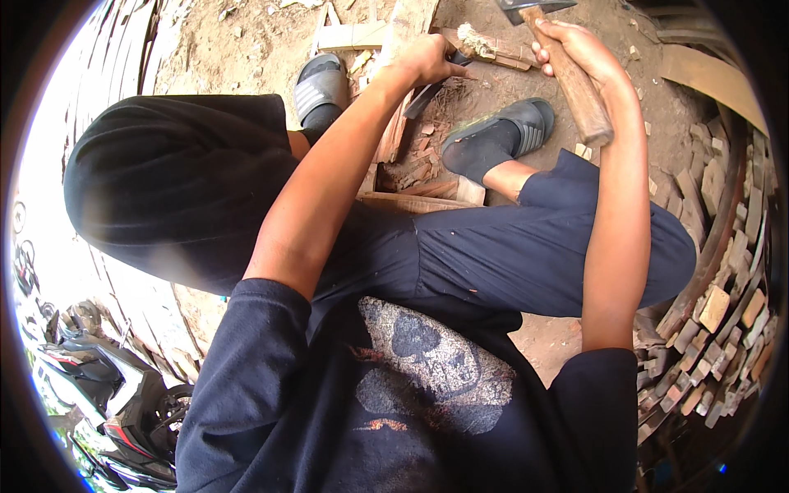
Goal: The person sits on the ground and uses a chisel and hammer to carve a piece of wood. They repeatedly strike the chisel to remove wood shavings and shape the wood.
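- The hammer [580,99] is held in the right hand [580,56], upper right; its wooden handle is enclosed by the curled fingers, and the dark head is partly cut off by the upper edge of the view.
- The hammer is raised to the right of the left hand [427,61] and well apart from it.
- A dark flat tool [429,97] is gripped in the left hand, with the fingers closed about it; its exact kind cannot be told, since part of it is covered by the hand.
- A long plank [411,20] is seen beneath and behind the left hand.
- A pale frayed end [475,39] is shown just to the right of the left hand, near a short wooden piece [511,56].
- Two grey-striped slippers [534,125] are worn over dark socks, one on either side of the plank.
- Wood scraps [421,168] are scattered between the feet.
- Cut wood pieces [713,308] are piled at the right; a motorcycle [131,403] is parked at the lower left.
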### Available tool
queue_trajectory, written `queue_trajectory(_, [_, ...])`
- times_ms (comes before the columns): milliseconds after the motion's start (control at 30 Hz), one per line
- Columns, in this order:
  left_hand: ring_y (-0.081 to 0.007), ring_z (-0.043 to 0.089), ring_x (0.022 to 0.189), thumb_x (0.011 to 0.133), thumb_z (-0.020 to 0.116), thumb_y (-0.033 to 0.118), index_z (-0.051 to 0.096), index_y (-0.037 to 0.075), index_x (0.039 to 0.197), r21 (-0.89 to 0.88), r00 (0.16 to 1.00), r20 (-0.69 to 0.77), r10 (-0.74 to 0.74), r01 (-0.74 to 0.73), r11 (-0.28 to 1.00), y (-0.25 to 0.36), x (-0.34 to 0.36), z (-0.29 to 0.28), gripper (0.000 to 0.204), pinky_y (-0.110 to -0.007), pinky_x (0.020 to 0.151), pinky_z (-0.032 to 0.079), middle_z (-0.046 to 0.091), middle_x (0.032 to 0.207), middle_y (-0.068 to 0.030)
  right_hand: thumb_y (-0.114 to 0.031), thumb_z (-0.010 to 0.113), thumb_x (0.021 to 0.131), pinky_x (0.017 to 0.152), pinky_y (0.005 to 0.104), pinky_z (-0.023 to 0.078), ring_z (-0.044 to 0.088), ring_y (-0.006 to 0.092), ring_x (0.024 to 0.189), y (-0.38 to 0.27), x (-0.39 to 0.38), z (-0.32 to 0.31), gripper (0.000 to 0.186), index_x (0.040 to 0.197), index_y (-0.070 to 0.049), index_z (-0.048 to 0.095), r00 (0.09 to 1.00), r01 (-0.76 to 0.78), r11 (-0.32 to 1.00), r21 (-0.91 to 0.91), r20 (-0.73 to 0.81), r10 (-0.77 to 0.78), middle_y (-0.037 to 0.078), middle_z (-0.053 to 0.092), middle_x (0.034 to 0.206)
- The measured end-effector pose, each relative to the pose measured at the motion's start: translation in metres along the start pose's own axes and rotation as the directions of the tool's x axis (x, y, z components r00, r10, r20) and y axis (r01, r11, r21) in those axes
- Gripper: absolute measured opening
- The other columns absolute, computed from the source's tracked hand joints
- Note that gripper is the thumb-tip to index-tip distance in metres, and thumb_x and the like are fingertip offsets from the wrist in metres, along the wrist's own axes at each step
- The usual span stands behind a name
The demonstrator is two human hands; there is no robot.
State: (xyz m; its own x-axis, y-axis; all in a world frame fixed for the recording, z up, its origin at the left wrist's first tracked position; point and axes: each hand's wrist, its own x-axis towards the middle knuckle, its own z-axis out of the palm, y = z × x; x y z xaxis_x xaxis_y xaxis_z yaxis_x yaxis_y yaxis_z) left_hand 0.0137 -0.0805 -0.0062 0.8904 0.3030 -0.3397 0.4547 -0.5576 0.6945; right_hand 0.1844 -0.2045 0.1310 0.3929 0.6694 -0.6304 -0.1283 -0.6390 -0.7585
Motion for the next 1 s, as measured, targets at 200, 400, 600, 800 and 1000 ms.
queue_trajectory(200, [-0.0254, 0.065, 0.072, 0.078, 0.069, 0.045, 0.069, 0.007, 0.092, 0.088, 0.997, -0.024, -0.072, 0.074, 0.993, -0.015, 0.006, 0.005, 0.040, -0.038, 0.070, 0.050, 0.068, 0.079, -0.0115, -0.024, 0.049, 0.095, 0.050, 0.0207, 0.047, 0.052, 0.0071, 0.060, 0.008, -0.001, 0.017, 0.030, 0.111, 0.001, 0.049, 0.993, -0.041, 0.981, -0.190, 0.104, 0.062, 0.001, 0.054, 0.073])
queue_trajectory(400, [-0.0305, 0.066, 0.079, 0.073, 0.072, 0.054, 0.071, 0.005, 0.085, 0.102, 0.992, -0.075, -0.099, 0.106, 0.989, -0.024, 0.011, 0.003, 0.051, -0.040, 0.074, 0.051, 0.067, 0.078, -0.0183, -0.023, 0.049, 0.095, 0.052, 0.0272, 0.049, 0.055, 0.0133, 0.059, 0.012, 0.028, 0.010, 0.027, 0.106, 0.001, 0.055, 0.997, 0.003, 0.999, -0.045, 0.079, 0.000, 0.007, 0.059, 0.074])
queue_trajectory(600, [-0.0259, 0.065, 0.068, 0.073, 0.071, 0.052, 0.070, 0.005, 0.083, 0.064, 0.986, -0.100, -0.136, 0.142, 0.988, -0.023, 0.010, 0.008, 0.048, -0.039, 0.068, 0.050, 0.066, 0.069, -0.0132, -0.026, 0.052, 0.093, 0.051, 0.0216, 0.047, 0.053, 0.0076, 0.060, 0.027, 0.034, 0.017, 0.025, 0.101, -0.002, 0.053, 1.000, 0.024, 0.986, -0.166, 0.015, -0.022, 0.001, 0.055, 0.071])
queue_trajectory(800, [-0.0269, 0.065, 0.068, 0.075, 0.068, 0.055, 0.070, 0.006, 0.085, 0.239, 0.986, -0.159, -0.050, 0.088, 0.967, -0.037, 0.017, 0.016, 0.051, -0.040, 0.069, 0.050, 0.066, 0.071, -0.0134, -0.016, 0.050, 0.090, 0.050, 0.0329, 0.050, 0.057, 0.0175, 0.058, 0.004, 0.024, 0.010, 0.017, 0.091, 0.000, 0.055, 0.987, -0.026, 0.999, -0.022, 0.155, 0.029, 0.009, 0.060, 0.070])
queue_trajectory(1000, [-0.0278, 0.065, 0.069, 0.077, 0.068, 0.053, 0.069, 0.006, 0.088, 0.169, 0.980, -0.177, -0.088, 0.119, 0.978, -0.035, 0.015, 0.019, 0.049, -0.039, 0.070, 0.051, 0.066, 0.075, -0.0147, -0.018, 0.055, 0.089, 0.051, 0.0270, 0.049, 0.054, 0.0126, 0.058, 0.011, 0.010, 0.029, 0.021, 0.102, -0.003, 0.049, 0.994, 0.063, 0.998, -0.003, -0.092, -0.063, 0.004, 0.056, 0.070])
